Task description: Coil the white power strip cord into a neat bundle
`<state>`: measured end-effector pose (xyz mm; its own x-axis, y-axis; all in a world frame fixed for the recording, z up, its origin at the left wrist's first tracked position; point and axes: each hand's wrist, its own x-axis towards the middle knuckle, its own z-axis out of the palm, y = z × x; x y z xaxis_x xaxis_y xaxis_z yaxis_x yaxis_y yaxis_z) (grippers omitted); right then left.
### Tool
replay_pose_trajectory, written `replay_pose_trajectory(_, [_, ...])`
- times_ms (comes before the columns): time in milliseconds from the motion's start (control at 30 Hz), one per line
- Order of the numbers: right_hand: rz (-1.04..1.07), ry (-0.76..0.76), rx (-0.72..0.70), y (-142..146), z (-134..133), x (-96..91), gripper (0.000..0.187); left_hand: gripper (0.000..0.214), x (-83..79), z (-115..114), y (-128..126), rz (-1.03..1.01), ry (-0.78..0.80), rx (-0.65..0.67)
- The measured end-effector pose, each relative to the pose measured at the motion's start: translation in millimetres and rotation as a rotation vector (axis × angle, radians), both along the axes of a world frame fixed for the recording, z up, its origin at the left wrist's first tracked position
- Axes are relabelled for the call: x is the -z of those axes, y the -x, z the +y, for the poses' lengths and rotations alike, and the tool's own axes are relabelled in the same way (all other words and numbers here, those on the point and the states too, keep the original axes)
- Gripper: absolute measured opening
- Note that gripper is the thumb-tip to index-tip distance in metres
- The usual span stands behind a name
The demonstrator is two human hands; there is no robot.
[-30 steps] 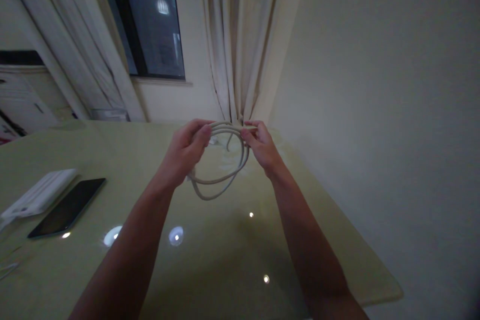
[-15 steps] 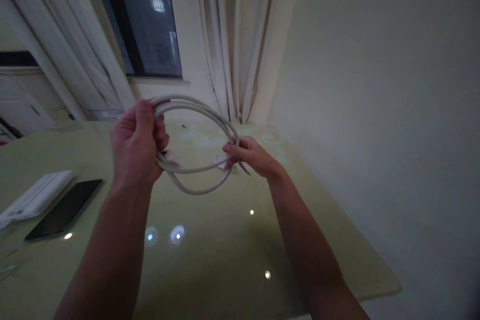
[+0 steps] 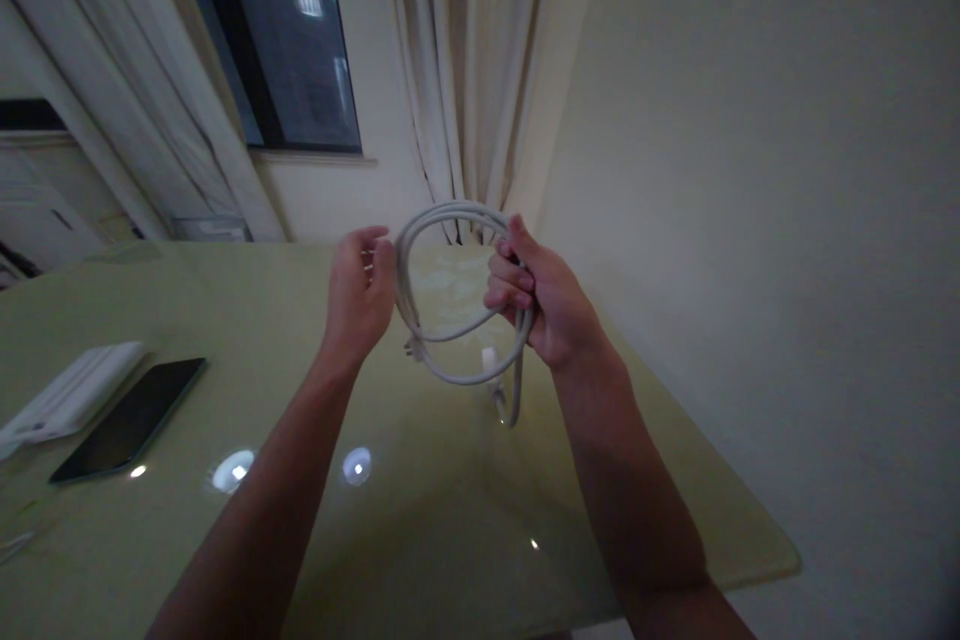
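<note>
The right hand (image 3: pixel 551 310) is clenched round a white cable (image 3: pixel 457 378), wound into a coil of several turns. Its fingers (image 3: pixel 504 282) wrap the coil's right side from the front. The coil is held upright in the air above the worktop (image 3: pixel 420 530), just in front of the curtain (image 3: pixel 465 70). The left hand (image 3: pixel 364 292) is just beside the coil's left edge. Its fingers (image 3: pixel 369 245) are loosely curled and released, with nothing seen between them; whether the thumb touches the cable cannot be told.

One loose end of the cable hangs down below the right hand. Two small pale lumps sit on the lower turns, likely plugs, but the dim light leaves them hard to make out. How many turns the coil has is also unclear, since the right hand covers part of it.

At the far left of the worktop lies a dark phone (image 3: pixel 127 417), face up, with a flat white block (image 3: pixel 71 392) just beside it, cut off by the frame edge. Both are well apart from the hands. Lamp reflections dot the glossy green surface. A dark window (image 3: pixel 277 30) shows behind, and a bare wall (image 3: pixel 750 220) stands to the right.
</note>
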<state>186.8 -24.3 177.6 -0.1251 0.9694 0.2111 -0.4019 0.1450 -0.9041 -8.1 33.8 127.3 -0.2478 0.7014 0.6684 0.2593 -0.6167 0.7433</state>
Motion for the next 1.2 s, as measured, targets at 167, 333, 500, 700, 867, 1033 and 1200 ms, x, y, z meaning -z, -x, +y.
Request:
replay_pose_trajectory(167, [0.103,-0.035,0.252,-13.0,11.4,-1.9,0.054,0.042,-10.8,-45.4,-25.9,0.113,-0.109,0.05])
replay_pose_trajectory(333, [0.166,-0.133,0.337,-36.4,18.6,0.0,0.057,0.039,-6.1,-72.2,-59.2,0.621,0.186,0.575])
replay_pose_trajectory(500, [0.133,-0.213,0.449,-53.0,14.7,-4.1,0.053,0.05,32.4,-49.3,-70.8,0.742,0.844,1.197])
replay_pose_trajectory(700, [0.096,-0.218,0.419,-46.5,-0.2,-13.1,0.051,0.056,92.4,-36.9,-97.9,0.042,1.332,1.318])
replay_pose_trajectory(867, [0.076,-0.221,0.422,-31.1,-15.0,-20.0,0.048,0.006,102.1,-42.6,-128.7,-0.632,1.163,0.947])
replay_pose_trajectory(1033, [0.071,-0.257,0.441,-21.7,-14.4,-18.3,0.048,0.003,83.8,-20.7,-113.8,-0.867,0.731,0.494])
replay_pose_trajectory(1200, [0.016,-0.184,0.302,-15.5,-9.2,-12.0,0.05,0.012,64.8,-5.6,-85.1,-0.54,0.31,0.285])
